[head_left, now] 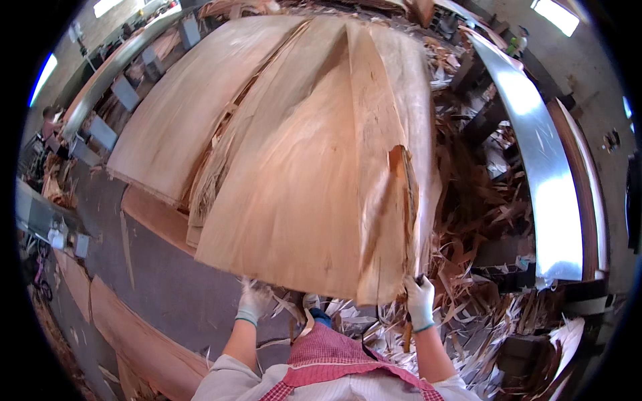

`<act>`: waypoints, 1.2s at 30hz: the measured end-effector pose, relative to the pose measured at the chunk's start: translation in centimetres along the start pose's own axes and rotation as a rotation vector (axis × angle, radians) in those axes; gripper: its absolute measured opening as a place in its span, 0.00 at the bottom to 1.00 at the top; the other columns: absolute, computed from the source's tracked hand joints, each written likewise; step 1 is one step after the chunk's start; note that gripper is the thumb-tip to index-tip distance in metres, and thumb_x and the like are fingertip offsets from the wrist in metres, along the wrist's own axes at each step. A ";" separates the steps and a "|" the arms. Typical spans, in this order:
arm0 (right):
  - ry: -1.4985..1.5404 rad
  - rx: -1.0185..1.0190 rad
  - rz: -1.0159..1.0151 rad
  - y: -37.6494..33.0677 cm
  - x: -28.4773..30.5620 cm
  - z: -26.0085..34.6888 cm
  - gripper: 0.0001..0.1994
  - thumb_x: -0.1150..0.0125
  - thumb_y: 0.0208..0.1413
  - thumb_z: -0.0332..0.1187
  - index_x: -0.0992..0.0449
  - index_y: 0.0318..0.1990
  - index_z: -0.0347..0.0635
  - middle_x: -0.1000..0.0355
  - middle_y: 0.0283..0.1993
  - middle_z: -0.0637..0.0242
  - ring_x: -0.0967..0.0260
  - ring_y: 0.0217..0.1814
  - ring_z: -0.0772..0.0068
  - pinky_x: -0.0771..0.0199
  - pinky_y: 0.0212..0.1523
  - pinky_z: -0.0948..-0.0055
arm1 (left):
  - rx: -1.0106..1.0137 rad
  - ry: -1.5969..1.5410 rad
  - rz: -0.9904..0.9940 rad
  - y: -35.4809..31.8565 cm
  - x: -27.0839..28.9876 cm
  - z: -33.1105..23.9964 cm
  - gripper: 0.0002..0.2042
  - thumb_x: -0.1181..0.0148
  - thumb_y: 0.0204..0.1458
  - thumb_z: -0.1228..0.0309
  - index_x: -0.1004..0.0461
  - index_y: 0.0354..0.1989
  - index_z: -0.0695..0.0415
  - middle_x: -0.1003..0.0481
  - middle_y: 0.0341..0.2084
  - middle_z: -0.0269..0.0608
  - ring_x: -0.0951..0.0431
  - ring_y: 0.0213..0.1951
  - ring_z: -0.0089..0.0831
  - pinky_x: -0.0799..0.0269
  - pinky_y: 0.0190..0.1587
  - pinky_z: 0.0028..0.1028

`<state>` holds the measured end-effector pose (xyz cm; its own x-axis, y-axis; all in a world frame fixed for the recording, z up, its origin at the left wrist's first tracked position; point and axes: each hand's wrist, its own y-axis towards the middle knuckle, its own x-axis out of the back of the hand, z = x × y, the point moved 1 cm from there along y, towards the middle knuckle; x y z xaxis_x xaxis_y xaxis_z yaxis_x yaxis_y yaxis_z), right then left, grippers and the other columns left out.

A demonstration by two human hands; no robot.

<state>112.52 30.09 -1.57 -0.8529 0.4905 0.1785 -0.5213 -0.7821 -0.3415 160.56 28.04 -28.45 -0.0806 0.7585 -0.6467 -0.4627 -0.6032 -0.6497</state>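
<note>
A broad, pale tan wood veneer sheet [287, 214] lies over the stack in front of me, its near edge reaching toward my body. My left hand [254, 301], in a white glove, is closed at the left part of that edge; its fingertips are blurred and partly hidden. At the right corner, my gloved right hand [420, 302] is closed on the sheet's edge, with a small dark spot by its fingers that I cannot make out. A narrow, split strip of veneer [394, 220] is folded and curled along the sheet's right side.
More stacked veneer [200, 100] lies to the far left. On the right stand a long shiny metal rail [552, 194] and heaps of veneer scraps [478, 194]. Loose sheets [134, 327] rest on the grey floor [160, 267]. Another person [52, 130] is at the far left.
</note>
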 end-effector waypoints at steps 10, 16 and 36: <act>-0.106 0.062 -0.181 -13.1 24.0 -1.5 0.06 0.42 0.51 0.25 0.28 0.23 0.38 0.36 0.21 0.81 0.45 0.23 0.88 0.44 0.22 0.80 | -0.880 0.798 -0.186 -12.0 2.2 16.2 0.21 0.46 0.57 0.59 0.34 0.55 0.56 0.28 0.48 0.40 0.27 0.48 0.38 0.29 0.48 0.41; -0.110 0.121 -0.226 -16.4 38.5 -1.5 0.06 0.43 0.51 0.25 0.28 0.23 0.38 0.35 0.22 0.80 0.43 0.23 0.89 0.43 0.22 0.81 | -0.870 0.934 -0.039 -16.8 2.1 32.9 0.17 0.47 0.56 0.64 0.33 0.54 0.54 0.28 0.48 0.39 0.27 0.48 0.36 0.28 0.49 0.41; -0.279 0.303 -0.451 3.1 81.1 5.4 0.03 0.44 0.53 0.25 0.25 0.31 0.34 0.32 0.26 0.76 0.41 0.28 0.84 0.40 0.28 0.79 | -0.633 1.157 0.340 6.5 -8.0 76.5 0.08 0.39 0.54 0.66 0.27 0.39 0.53 0.25 0.34 0.31 0.24 0.34 0.21 0.25 0.36 0.24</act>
<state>41.57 65.33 16.83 -0.5003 0.7116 0.4933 -0.7823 -0.6156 0.0947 90.69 36.94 3.09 0.8160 0.1013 -0.5691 -0.0623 -0.9634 -0.2608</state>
